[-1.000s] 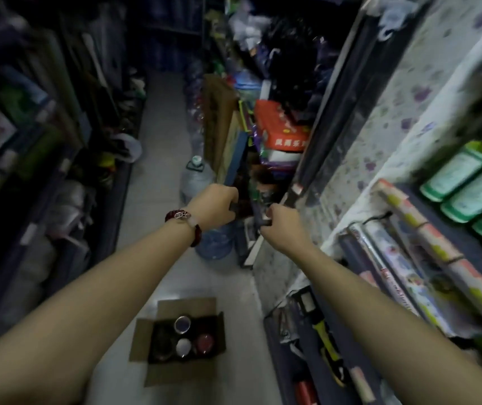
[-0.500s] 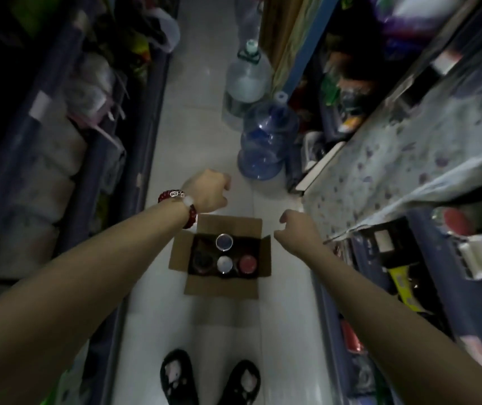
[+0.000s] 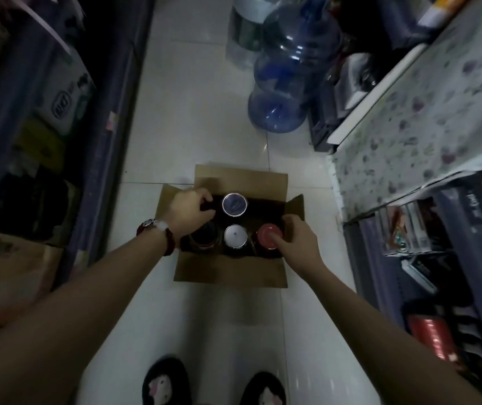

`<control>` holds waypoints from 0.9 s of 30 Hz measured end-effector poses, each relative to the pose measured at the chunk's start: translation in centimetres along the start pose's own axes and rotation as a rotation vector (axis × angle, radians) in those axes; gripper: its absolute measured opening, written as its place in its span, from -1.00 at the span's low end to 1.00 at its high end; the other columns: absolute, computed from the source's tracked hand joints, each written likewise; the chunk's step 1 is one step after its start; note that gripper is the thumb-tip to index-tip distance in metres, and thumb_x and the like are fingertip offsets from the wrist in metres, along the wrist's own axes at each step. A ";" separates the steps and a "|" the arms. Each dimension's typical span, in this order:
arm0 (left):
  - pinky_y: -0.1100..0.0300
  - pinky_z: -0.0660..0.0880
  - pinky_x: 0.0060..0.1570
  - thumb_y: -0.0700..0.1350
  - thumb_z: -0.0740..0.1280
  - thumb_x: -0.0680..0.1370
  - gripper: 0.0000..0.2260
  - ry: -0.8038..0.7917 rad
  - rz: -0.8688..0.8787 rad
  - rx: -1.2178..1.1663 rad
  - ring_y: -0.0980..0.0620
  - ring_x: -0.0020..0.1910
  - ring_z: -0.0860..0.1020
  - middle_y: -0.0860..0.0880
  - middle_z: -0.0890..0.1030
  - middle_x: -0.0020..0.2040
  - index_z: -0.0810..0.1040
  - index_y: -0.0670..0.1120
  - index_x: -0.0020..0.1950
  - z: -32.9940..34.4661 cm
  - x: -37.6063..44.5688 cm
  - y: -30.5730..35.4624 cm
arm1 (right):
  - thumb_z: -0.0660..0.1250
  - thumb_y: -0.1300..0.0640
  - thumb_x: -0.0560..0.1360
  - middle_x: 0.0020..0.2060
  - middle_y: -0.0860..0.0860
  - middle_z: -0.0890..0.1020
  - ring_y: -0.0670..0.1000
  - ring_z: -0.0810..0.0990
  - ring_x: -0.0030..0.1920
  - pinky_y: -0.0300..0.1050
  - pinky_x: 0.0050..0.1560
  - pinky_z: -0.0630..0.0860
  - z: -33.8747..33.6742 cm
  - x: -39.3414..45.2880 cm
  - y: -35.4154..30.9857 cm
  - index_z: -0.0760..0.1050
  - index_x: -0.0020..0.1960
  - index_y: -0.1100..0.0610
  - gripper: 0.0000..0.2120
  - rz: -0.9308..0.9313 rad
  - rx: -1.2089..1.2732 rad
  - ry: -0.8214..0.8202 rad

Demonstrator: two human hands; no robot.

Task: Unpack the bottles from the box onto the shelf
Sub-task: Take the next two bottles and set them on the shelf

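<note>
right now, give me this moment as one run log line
stage: reaching into box | left hand: curled at dark bottle, grip unclear | right hand: fingers on red-capped bottle | shelved: none visible

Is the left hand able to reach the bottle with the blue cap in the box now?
Probably yes. The left hand is already inside the open box, right beside the blue-capped bottle, and nothing lies between them. The flaps are folded out, and the right hand is at the red-capped bottle.
</note>
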State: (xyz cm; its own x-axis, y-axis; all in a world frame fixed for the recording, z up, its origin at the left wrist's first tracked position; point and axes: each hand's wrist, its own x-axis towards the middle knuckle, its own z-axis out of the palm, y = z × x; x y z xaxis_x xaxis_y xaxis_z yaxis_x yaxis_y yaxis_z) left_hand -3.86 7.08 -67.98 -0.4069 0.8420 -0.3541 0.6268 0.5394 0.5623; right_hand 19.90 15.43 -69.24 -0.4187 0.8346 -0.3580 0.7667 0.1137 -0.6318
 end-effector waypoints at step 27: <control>0.06 0.50 0.23 0.05 0.48 0.40 -0.67 0.287 0.071 -0.574 0.03 0.14 0.55 -0.06 0.58 0.13 0.54 0.08 0.14 14.3 4.4 -9.8 | 0.48 -0.07 0.40 0.43 0.05 0.23 0.09 0.39 0.34 -0.20 0.17 0.34 12.6 6.5 8.7 0.17 0.49 -0.01 -0.22 -0.008 0.215 0.280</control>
State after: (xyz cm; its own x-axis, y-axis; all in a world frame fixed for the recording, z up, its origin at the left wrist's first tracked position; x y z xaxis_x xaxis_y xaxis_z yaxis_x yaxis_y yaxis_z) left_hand -2.29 5.58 -85.69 -0.5884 0.7977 -0.1320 0.2360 0.3256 0.9156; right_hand 17.69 15.07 -85.76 -0.2515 0.9529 -0.1692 0.6314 0.0291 -0.7749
